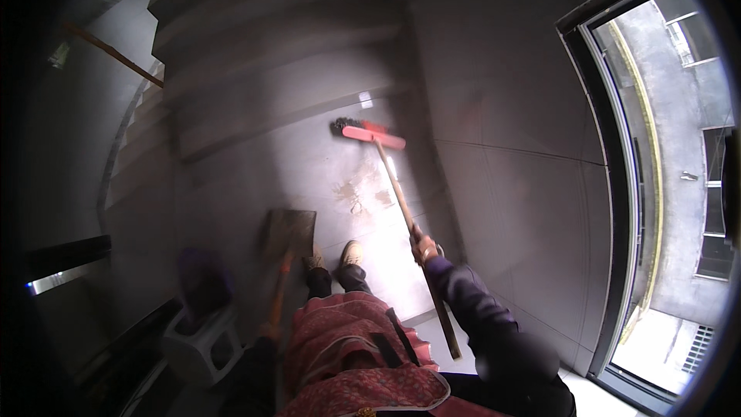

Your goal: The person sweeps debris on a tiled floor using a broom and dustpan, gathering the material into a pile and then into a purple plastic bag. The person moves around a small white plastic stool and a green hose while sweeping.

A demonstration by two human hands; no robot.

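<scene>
My right hand [425, 247] is closed around the wooden handle of a push broom [399, 188]. The broom's pink head [373, 136], with dark and red bristles, is on the tiled floor near the foot of the stairs. At my left side, my left hand [269, 330], dim and partly hidden, grips the orange-brown handle [280, 292] of a flat shovel [292, 230]. Its blade lies on the floor just left of my shoes [351, 253]. A brownish dirt smear [354, 194] marks the tiles between the shoes and the broom head.
Grey stairs [289, 63] rise ahead, and more steps [136, 171] descend at left. A wooden pole [113, 55] slants at upper left. Beside me at lower left stands a white plastic stool [202, 341] with a purple container [204, 284]. A tiled wall [521, 197] and window frame [605, 197] border the right.
</scene>
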